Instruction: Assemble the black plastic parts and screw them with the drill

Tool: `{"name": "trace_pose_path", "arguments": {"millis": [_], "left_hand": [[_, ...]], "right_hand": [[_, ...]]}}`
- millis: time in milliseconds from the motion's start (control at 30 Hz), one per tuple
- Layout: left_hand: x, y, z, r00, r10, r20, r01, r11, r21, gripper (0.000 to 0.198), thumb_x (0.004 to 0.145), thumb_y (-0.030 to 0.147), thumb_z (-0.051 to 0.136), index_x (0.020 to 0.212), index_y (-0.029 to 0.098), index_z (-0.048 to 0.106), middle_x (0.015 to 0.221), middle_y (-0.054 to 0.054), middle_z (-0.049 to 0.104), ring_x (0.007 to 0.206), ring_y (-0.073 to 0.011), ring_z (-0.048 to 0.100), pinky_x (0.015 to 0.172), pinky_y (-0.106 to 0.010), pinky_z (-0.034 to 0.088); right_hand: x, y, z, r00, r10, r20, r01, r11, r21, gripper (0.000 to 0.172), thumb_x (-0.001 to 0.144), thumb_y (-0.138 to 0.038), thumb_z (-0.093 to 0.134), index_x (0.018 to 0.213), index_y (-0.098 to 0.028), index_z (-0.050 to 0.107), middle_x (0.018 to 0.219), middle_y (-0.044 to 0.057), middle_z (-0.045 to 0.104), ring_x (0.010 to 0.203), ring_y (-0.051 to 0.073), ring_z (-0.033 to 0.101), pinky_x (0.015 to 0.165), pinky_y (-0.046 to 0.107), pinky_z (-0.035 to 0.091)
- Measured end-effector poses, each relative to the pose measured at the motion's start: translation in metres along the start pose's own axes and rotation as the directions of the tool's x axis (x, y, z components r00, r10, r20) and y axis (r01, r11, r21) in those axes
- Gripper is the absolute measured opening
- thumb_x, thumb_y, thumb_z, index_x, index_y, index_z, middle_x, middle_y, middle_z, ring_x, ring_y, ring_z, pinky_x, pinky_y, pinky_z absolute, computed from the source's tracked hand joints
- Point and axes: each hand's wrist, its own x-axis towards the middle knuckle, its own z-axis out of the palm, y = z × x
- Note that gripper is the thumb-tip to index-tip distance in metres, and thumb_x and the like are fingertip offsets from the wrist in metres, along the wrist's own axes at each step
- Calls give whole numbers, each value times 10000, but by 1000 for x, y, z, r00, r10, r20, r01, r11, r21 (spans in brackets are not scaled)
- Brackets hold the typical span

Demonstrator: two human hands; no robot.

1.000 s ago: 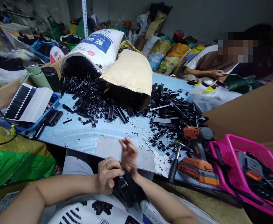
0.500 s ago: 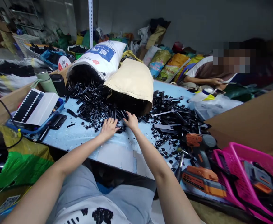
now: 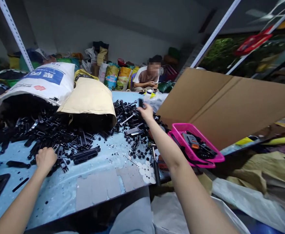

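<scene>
My left hand rests with curled fingers at the near edge of a heap of black plastic parts; whatever it may grip is hidden. Farther off, my right hand is raised over the right-hand pile of black parts. A small dark block-like piece shows at its fingertips, too blurred to name. Between the hands, a few long black parts lie together on the blue tabletop. The heap spreads below the mouths of a white printed sack and a cream sack.
At the right stand a pink basket and a cardboard panel. A black-handled tool lies by white discs. My right forearm partly hides an orange power tool. Another person sits beyond the table.
My view has swung right. My hands, close together before in front of the cream sack, are now wide apart. The right one has lifted a dark piece over the right-hand pile.
</scene>
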Motion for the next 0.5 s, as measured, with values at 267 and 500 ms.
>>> {"name": "trace_pose_path", "arguments": {"millis": [267, 500], "left_hand": [[-53, 22, -34, 832, -208, -514, -118, 840, -530, 459, 836, 475, 462, 1143, 140, 526, 1159, -140, 588, 1057, -296, 563, 892, -403, 460], [-130, 55, -14, 945, 73, -319, -293, 619, -728, 468, 770, 579, 544, 1043, 199, 541, 924, -70, 640, 809, -237, 644, 680, -322, 515]], "right_hand": [[-57, -40, 45, 928, -201, 315, 104, 949, 298, 746, 646, -316, 749, 1311, -142, 458, 960, 64, 633, 845, 170, 589, 824, 362, 484], [-267, -21, 109, 591, -279, 757, -319, 781, 537, 547, 570, -371, 798, 1002, -200, 510, 938, 14, 584, 827, 156, 589, 729, 318, 512]]}}
